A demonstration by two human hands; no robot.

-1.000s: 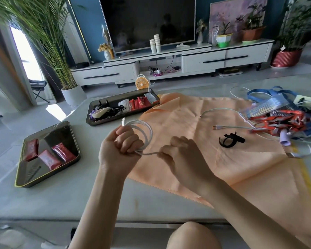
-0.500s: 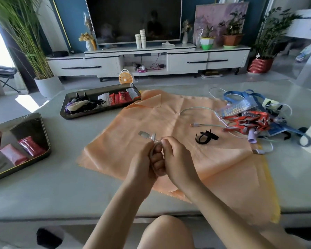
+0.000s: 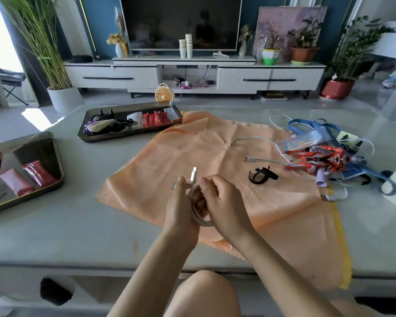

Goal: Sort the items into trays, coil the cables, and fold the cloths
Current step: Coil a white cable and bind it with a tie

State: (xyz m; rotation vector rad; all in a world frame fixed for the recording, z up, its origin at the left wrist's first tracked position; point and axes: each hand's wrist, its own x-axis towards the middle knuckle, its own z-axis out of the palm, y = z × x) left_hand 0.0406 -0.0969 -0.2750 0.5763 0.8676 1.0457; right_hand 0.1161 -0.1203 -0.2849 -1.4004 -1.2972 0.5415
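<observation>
We see the white cable [image 3: 200, 221] wound into a small coil, held between both hands over the near part of the orange cloth [image 3: 215, 152], with 1 plug poking up at 12 o'clock. The left hand [image 3: 178, 209] curls its fingers round the coil's left side, and the right hand [image 3: 229, 202] pinches the loops from the right. From the coil, a black strap [image 3: 262, 176] lies at 2 o'clock with the heap of cables and wrappers [image 3: 316, 156] beyond it, and 2 trays sit at 9 o'clock [image 3: 59, 161] and 11 o'clock [image 3: 133, 133].

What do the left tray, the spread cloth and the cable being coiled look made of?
Left tray: probably polished metal; its floor mirrors the packets. Orange cloth: thin matte fabric, creased, zigzag-cut edge. White cable: likely plastic-sheathed, smooth, faint sheen.
</observation>
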